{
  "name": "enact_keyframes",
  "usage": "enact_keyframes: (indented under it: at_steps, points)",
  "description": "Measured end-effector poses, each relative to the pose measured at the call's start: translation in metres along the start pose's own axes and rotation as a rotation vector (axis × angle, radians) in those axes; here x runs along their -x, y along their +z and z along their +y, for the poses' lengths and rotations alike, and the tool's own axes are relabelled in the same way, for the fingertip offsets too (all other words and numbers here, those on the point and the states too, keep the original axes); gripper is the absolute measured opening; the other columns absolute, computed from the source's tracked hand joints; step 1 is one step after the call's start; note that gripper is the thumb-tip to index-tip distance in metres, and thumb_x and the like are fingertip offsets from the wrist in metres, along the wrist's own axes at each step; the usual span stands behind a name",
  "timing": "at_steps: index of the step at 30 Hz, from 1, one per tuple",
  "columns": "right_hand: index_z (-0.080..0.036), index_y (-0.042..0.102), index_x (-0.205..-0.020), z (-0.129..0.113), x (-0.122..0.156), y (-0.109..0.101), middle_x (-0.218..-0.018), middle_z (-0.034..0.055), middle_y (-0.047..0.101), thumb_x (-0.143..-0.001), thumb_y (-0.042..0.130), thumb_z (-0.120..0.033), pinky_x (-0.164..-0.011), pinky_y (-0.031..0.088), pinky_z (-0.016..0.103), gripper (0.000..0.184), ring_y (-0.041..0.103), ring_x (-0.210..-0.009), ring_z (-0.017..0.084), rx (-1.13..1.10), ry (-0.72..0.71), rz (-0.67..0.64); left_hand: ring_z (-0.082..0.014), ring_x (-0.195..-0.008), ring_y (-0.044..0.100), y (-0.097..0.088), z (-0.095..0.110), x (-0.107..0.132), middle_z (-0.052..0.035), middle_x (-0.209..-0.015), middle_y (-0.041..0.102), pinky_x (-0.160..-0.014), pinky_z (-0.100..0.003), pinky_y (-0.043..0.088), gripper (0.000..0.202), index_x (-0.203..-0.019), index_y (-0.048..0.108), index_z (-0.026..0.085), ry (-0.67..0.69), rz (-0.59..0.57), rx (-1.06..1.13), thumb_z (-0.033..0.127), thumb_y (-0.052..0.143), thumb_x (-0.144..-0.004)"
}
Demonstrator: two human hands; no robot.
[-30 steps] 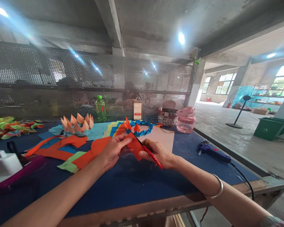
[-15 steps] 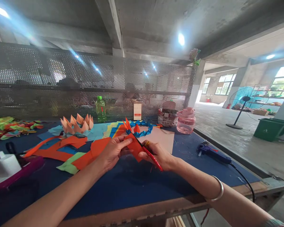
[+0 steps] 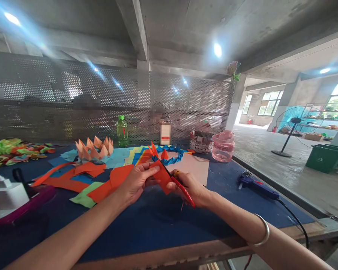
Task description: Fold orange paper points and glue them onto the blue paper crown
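Two hands over a blue worktop (image 3: 157,228), left hand (image 3: 136,182) pinching an orange paper piece (image 3: 162,176) between thumb and fingers, right hand (image 3: 187,189) closed around red scissors (image 3: 183,192), blade on the paper, both held above the worktop

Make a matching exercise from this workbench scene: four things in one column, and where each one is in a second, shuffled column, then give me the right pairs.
Things:
1. red-handled scissors
2. hot glue gun
3. green plastic bottle
4. metal bangle

Places:
A. around the right forearm
B. in the right hand
C. lying on the blue table top
D. standing before the perforated metal screen

Pairs: 1-B, 2-C, 3-D, 4-A
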State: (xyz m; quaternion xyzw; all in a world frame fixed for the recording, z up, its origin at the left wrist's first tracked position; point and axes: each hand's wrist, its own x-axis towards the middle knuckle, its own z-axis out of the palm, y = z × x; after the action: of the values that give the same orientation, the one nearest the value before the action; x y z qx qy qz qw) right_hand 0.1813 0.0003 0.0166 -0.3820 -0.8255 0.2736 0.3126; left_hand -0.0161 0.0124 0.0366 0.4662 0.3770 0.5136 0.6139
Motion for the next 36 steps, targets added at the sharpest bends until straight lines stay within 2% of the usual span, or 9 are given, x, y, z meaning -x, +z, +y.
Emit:
enact_keyframes:
  at_steps: [11, 20, 25, 36]
  points:
    - [-0.02, 0.045, -0.081, 0.0006, -0.0002, 0.0006, -0.054, -0.0068, 0.046, -0.088, 0.057, -0.059, -0.046, 0.027, 0.021, 0.042, 0.039, -0.048, 0.008, 0.004, 0.041, 0.002, -0.0104, -0.052, 0.065, -0.0001, 0.0013, 0.0007, 0.0006, -0.063, 0.068, -0.052, -0.02, 0.058, 0.007, -0.073, 0.071, 0.013, -0.002, -0.006, -0.005, 0.009, 0.07, -0.078]
    - [-0.019, 0.047, -0.081, 0.0001, -0.0009, 0.0014, -0.053, -0.0068, 0.048, -0.089, 0.057, -0.056, -0.048, 0.03, 0.021, 0.039, 0.041, -0.048, 0.008, -0.011, 0.038, 0.007, -0.0109, -0.055, 0.067, -0.0023, -0.0021, -0.0016, 0.0002, -0.067, 0.071, -0.052, -0.02, 0.059, 0.009, -0.074, 0.072, 0.014, 0.006, -0.018, -0.013, 0.009, 0.068, -0.08]
    - [-0.02, 0.046, -0.078, 0.0001, -0.0015, 0.0029, -0.047, -0.0085, 0.045, -0.088, 0.059, -0.056, -0.045, 0.03, 0.02, 0.04, 0.041, -0.044, 0.008, -0.074, 0.089, 0.008, -0.0129, -0.064, 0.07, -0.005, -0.0041, -0.0033, -0.0028, -0.079, 0.075, -0.053, -0.02, 0.06, 0.006, -0.082, 0.073, 0.013, 0.002, -0.022, -0.025, 0.009, 0.069, -0.079]
    - [-0.021, 0.044, -0.073, -0.0043, -0.0004, 0.0019, -0.048, -0.0071, 0.046, -0.085, 0.059, -0.06, -0.044, 0.031, 0.021, 0.043, 0.043, -0.041, 0.009, -0.07, 0.132, 0.043, -0.0132, -0.063, 0.069, -0.0037, -0.0041, -0.0036, -0.0036, -0.078, 0.075, -0.053, -0.02, 0.06, 0.005, -0.081, 0.073, 0.013, -0.004, -0.003, -0.034, 0.011, 0.073, -0.076]
